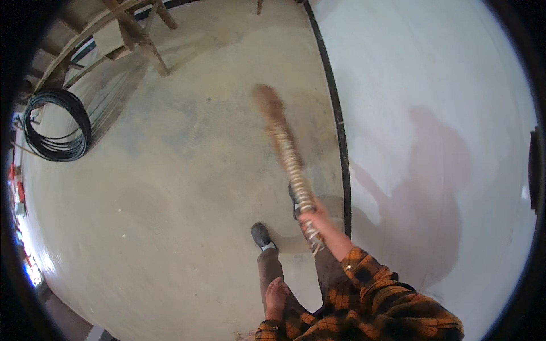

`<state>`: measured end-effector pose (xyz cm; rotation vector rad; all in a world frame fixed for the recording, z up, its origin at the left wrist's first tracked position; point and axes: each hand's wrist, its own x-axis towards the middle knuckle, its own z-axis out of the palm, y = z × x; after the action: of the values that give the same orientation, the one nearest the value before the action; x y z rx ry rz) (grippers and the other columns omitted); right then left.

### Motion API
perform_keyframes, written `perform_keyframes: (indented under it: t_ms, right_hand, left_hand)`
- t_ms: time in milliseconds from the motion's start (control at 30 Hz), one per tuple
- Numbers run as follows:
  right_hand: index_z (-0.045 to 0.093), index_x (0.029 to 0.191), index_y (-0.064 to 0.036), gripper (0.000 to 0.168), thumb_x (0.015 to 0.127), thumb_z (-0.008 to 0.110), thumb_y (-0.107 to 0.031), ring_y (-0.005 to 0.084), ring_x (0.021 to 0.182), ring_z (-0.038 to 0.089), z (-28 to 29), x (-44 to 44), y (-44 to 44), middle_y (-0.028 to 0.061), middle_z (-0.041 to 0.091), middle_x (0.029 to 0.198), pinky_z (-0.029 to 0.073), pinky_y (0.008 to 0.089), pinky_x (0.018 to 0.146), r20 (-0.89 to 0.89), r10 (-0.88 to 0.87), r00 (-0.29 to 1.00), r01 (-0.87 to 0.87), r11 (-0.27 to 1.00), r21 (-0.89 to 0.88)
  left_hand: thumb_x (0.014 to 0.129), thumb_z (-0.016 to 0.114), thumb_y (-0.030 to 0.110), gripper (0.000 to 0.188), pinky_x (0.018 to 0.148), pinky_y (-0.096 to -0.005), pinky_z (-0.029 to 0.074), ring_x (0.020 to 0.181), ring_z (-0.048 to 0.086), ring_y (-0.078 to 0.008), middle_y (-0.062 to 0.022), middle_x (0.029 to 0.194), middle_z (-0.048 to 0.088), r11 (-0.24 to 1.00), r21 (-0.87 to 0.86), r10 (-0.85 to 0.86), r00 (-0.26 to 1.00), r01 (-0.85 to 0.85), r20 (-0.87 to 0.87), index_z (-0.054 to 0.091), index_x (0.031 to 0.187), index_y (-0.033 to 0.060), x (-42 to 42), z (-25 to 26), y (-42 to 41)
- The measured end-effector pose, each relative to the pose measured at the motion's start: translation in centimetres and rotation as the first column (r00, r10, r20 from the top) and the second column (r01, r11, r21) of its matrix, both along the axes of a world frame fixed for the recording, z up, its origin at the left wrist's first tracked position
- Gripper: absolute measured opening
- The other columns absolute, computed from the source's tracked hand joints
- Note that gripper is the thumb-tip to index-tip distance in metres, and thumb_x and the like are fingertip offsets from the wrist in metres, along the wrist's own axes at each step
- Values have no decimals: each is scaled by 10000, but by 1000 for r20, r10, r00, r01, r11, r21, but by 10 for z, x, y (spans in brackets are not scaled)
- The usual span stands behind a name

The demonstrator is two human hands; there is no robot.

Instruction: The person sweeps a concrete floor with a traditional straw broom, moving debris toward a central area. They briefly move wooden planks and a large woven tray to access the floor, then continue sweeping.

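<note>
My right hand (313,215) is closed around a long, brown rod-like thing (290,157) wrapped in a pale spiral cord or strip. Its far end, blurred by motion, points up and to the left over the floor, and a loose end of the wrapping hangs below my hand. What the thing is exactly, I cannot tell. My left hand (277,294) hangs low by my left thigh, away from the rod; nothing shows in it, but its fingers are too indistinct to tell how they are held.
A white wall (409,64) with a dark skirting strip (337,115) runs close on my right. At the upper left are a wooden bench frame (153,55) and a coil of black cable or pipe (81,140) on the smooth floor (170,192).
</note>
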<state>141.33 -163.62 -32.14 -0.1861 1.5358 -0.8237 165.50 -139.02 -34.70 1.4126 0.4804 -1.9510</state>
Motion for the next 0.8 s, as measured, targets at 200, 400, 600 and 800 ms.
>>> perform_keyframes:
  t_ms: [200, 400, 600, 800]
  right_hand:
    - [455, 1088, -2, 394, 732, 613, -58, 237, 518, 579, -130, -136, -131, 91, 532, 677, 463, 378, 407, -385, -93, 918, 208, 940, 270]
    - [372, 1260, -9, 615, 689, 594, -66, 237, 733, 551, -145, -28, -191, 128, 533, 894, 456, 388, 530, -265, 128, 956, -104, 989, 103]
    - [275, 1386, -35, 712, 731, 554, -15, 155, 505, 533, -26, -91, -222, 80, 539, 703, 418, 283, 428, 470, 158, 868, -159, 986, -38]
    - [272, 1395, -96, 745, 721, 564, 27, 163, 481, 525, 28, -134, -221, 74, 514, 660, 435, 305, 406, 280, -126, 952, 107, 991, 82]
  left_hand:
    - [890, 569, 193, 269, 525, -270, 453, 583, 529, -141, -84, 758, 597, 983, 86, -176, 960, 161, 216, 579, 1074, -2, -81, -5, -42]
    - [918, 548, 202, 265, 537, -254, 440, 590, 519, -119, -58, 747, 583, 925, 126, -376, 912, 359, 161, 580, 1099, 10, -137, 13, -114]
    - [935, 527, 184, 237, 584, -237, 437, 635, 526, -110, -33, 746, 581, 930, 17, -360, 899, 367, 250, 587, 1091, 17, -159, 31, -206]
    - [940, 536, 213, 267, 612, -289, 451, 663, 537, -161, -65, 769, 589, 964, -59, -249, 957, 260, 148, 567, 1115, 14, -166, 36, -276]
